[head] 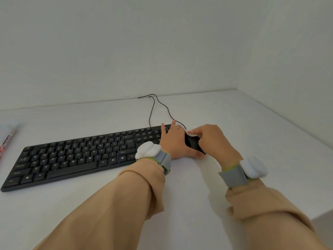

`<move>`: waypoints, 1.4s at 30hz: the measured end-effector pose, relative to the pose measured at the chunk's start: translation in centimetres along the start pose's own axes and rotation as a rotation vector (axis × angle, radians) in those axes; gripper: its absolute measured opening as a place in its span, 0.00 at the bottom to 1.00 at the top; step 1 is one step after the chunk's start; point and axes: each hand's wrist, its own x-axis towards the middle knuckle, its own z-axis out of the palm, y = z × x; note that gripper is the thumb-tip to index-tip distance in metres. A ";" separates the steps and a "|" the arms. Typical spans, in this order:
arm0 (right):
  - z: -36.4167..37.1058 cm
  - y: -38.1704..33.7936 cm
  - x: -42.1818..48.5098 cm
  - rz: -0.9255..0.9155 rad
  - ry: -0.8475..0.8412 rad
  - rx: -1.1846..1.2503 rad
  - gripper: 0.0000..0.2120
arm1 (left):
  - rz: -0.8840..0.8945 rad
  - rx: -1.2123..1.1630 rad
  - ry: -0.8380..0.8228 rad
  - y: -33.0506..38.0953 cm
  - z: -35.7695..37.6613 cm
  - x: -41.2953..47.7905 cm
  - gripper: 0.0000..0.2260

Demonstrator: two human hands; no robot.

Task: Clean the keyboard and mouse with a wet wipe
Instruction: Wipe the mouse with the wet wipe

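Just beside the keyboard's (72,159) right end, a black mouse (192,144) lies between two hands.
Left hand (177,141) holds the mouse, thumb along its near side, two fingers (173,124) straight over the keys; right hand (210,136) pinches a small white wet wipe (191,133) against the mouse's far end.

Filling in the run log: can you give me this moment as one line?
step: wiping mouse | left hand: holds mouse | right hand: presses wet wipe onto mouse | keyboard: left of mouse
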 end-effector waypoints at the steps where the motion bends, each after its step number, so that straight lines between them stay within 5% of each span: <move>1: 0.0 0.0 -0.8 -0.020 0.020 0.007 0.20 | -0.003 -0.009 -0.011 0.0 0.0 0.1 0.41; 6: 0.1 -0.4 -2.4 -0.085 0.073 -0.015 0.15 | 0.001 0.043 -0.065 -0.1 -0.4 0.5 0.44; 15: 0.8 -1.8 3.5 -0.023 -0.116 -0.183 0.21 | 0.003 0.056 -0.013 -0.1 -0.5 0.3 0.51; 27: 0.3 -0.6 -1.9 -0.083 0.041 0.081 0.18 | -0.023 0.092 -0.013 -0.5 0.3 0.5 0.46; 42: 0.3 -1.2 4.3 0.040 -0.190 -0.041 0.22 | -0.005 0.241 0.006 -0.7 0.0 -0.2 0.54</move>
